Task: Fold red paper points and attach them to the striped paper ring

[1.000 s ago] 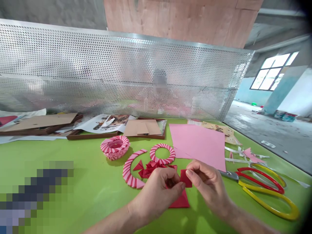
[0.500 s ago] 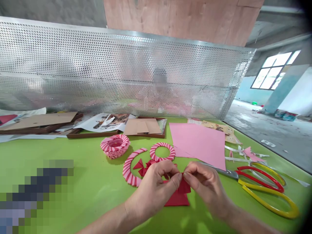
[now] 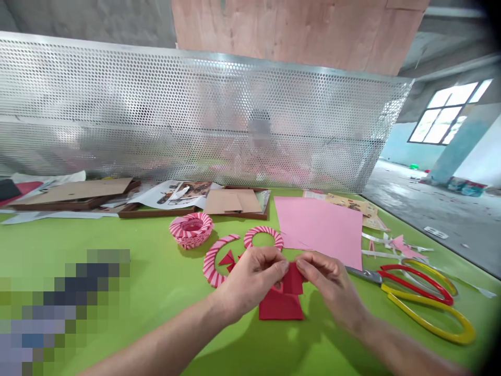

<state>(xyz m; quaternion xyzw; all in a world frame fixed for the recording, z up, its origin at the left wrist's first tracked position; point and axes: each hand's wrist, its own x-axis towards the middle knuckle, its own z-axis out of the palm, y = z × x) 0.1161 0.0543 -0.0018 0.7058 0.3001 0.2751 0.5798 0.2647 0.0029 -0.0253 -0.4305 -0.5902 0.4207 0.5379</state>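
Observation:
My left hand point(image 3: 250, 279) and my right hand point(image 3: 331, 284) meet over the green table point(image 3: 136, 292), both pinching a small folded red paper piece point(image 3: 293, 279) between thumbs and fingers. Under the hands lies a flat red paper square point(image 3: 281, 307). Just behind my left hand sit small red folded pieces point(image 3: 227, 259), a pink-and-white striped paper arc point(image 3: 214, 256) and a striped paper ring point(image 3: 263, 236). A striped paper basket point(image 3: 191, 230) stands further left.
A pink paper sheet point(image 3: 321, 227) lies behind my right hand. Red and yellow scissors point(image 3: 422, 303) lie to the right, paper scraps point(image 3: 395, 245) beyond them. Cardboard, frames and printed sheets point(image 3: 164, 201) line the perforated metal screen point(image 3: 195, 115). A person sits behind the screen.
Both hands have moved slightly toward the far side with the red piece, their fingertips closing together on it. The view has shifted a little.

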